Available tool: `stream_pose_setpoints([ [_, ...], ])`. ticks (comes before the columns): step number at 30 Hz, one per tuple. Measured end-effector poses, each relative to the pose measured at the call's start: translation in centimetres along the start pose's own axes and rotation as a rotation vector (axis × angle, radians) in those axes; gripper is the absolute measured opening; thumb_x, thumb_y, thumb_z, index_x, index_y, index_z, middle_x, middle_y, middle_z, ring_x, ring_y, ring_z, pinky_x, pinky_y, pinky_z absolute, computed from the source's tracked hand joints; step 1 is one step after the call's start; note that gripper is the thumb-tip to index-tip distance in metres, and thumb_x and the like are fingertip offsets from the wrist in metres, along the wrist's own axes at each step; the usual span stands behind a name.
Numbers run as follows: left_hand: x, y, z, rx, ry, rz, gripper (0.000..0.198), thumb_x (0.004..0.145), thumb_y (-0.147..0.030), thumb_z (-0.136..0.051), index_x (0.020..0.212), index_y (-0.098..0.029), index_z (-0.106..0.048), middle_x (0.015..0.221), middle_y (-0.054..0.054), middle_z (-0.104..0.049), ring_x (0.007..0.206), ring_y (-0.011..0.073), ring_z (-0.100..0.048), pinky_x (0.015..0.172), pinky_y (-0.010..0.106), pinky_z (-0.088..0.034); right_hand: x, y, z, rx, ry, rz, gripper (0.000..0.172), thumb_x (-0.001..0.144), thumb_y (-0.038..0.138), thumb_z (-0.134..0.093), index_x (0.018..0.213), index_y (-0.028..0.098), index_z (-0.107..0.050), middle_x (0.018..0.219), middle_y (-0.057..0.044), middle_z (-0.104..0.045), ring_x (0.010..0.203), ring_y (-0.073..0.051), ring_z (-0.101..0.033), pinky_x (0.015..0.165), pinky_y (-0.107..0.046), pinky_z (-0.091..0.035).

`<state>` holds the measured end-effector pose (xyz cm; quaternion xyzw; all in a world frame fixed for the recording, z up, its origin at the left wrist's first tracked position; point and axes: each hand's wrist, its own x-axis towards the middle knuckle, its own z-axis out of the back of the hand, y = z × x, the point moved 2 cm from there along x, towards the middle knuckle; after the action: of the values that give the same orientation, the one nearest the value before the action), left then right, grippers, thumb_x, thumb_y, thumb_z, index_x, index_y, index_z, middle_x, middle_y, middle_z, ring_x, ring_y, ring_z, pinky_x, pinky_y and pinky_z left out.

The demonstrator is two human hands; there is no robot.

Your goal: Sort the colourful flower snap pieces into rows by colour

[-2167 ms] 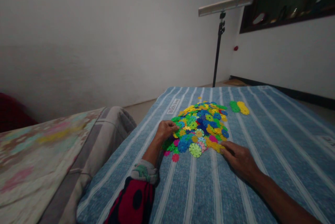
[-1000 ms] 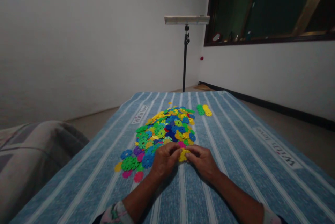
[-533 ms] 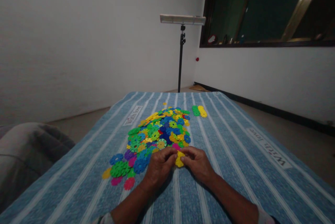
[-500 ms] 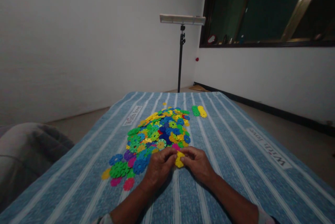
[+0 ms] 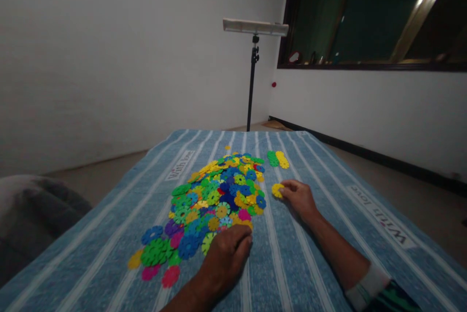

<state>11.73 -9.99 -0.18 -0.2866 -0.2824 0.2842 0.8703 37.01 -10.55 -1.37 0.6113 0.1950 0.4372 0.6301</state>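
Observation:
Between the thumb and fingers of my right hand (image 5: pixel 298 198) is a yellow notched disc (image 5: pixel 278 191), to the right of a large heap of colourful discs (image 5: pixel 213 195). My left hand (image 5: pixel 228 256) is closed at the near right edge of the heap, fingers curled together. A yellow-orange disc (image 5: pixel 245 224) shows just beyond its fingertips; whether the hand grips anything is hidden. Past my right hand, a green joined strip of discs (image 5: pixel 272 158) and a yellow strip (image 5: pixel 282 159) lie side by side.
A blue and white striped cloth (image 5: pixel 314 263) covers the table. Behind its far edge stands a lamp on a black pole (image 5: pixel 251 88). Grey fabric (image 5: pixel 40 219) bulges at the left. A dark window (image 5: pixel 375 15) is at the upper right.
My hands have parted. The right hand has moved right and away from me with the yellow disc; the left has moved slightly nearer, beside the heap.

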Motion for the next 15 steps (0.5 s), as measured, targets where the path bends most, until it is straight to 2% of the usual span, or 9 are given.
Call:
stream_pose_setpoints([
  [3, -0.3, 0.4, -0.5, 0.061, 0.020, -0.070, 0.021, 0.088, -0.025, -0.044, 0.078, -0.023, -0.062, 0.071, 0.004, -0.066, 0.066, 0.0172, -0.063, 0.062, 0.027, -0.044, 4.4, -1.7, 2.4, -0.158, -0.133, 0.008, 0.026, 0.060, 0.030, -0.065, 0.077, 0.013, -0.074, 0.066, -0.004, -0.071, 0.063, -0.021, -0.064, 0.063, -0.032, -0.050],
  [6, -0.4, 0.9, -0.8, 0.094, 0.028, -0.100, 0.021, 0.089, -0.024, -0.043, 0.079, -0.024, -0.061, 0.070, 0.004, -0.065, 0.064, 0.0168, -0.063, 0.060, 0.026, -0.044, 8.0, -3.1, 3.8, -0.290, -0.190, 0.007, 0.030, 0.062, 0.031, -0.064, 0.081, 0.012, -0.075, 0.067, -0.004, -0.072, 0.066, -0.023, -0.065, 0.065, -0.034, -0.050],
  [10, -0.7, 1.5, -1.1, 0.123, 0.044, -0.140, 0.021, 0.089, -0.022, -0.042, 0.080, -0.025, -0.061, 0.070, 0.005, -0.065, 0.064, 0.0173, -0.063, 0.059, 0.027, -0.045, 11.0, -4.5, 4.2, -0.436, -0.152, -0.020, 0.022, 0.076, 0.030, -0.067, 0.088, 0.012, -0.072, 0.072, -0.002, -0.071, 0.067, -0.019, -0.066, 0.066, -0.033, -0.052],
  [13, -0.9, 2.0, -1.4, 0.156, 0.052, -0.162, 0.019, 0.089, -0.021, -0.043, 0.083, -0.026, -0.060, 0.072, 0.005, -0.066, 0.065, 0.0171, -0.063, 0.059, 0.026, -0.045, 12.3, -5.2, 4.0, -0.535, -0.087, -0.040, 0.020, 0.089, 0.031, -0.063, 0.099, 0.013, -0.066, 0.090, -0.003, -0.069, 0.075, -0.015, -0.066, 0.069, -0.032, -0.054],
  [15, -1.0, 2.3, -1.6, 0.184, 0.058, -0.183, 0.017, 0.090, -0.021, -0.043, 0.084, -0.026, -0.059, 0.072, 0.004, -0.066, 0.065, 0.0163, -0.063, 0.058, 0.025, -0.045, 12.8, -5.5, 3.8, -0.598, -0.051, -0.044, 0.022, 0.092, 0.032, -0.060, 0.105, 0.014, -0.063, 0.102, -0.004, -0.067, 0.083, -0.016, -0.065, 0.073, -0.034, -0.055],
])
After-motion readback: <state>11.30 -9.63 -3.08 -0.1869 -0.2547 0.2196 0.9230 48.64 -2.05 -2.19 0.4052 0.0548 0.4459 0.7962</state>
